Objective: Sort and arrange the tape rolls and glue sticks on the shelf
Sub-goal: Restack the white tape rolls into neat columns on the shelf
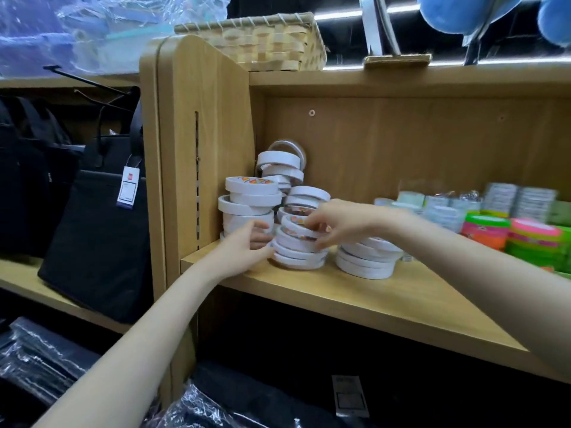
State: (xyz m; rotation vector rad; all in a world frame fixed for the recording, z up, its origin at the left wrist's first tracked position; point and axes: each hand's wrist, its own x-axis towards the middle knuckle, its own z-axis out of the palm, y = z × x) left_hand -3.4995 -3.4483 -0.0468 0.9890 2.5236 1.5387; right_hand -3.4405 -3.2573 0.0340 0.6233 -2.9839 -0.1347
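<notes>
White tape stack, between left hand, right hand

A woven basket sits at twelve o'clock atop the unit. At nine o'clock, a black bag with a hanging tag leans. Neon packs lie at three o'clock; plastic-wrapped dark goods at seven.

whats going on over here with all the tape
A person is tidying white tape rolls on a wooden shelf. The left hand steadies the side of a leaning front stack of tape rolls, while the right hand pinches the top roll of that stack. More white rolls are piled unevenly behind, against the shelf's left wall, and a shorter stack sits to the right. Neon-coloured tape rolls lie further right.
</notes>
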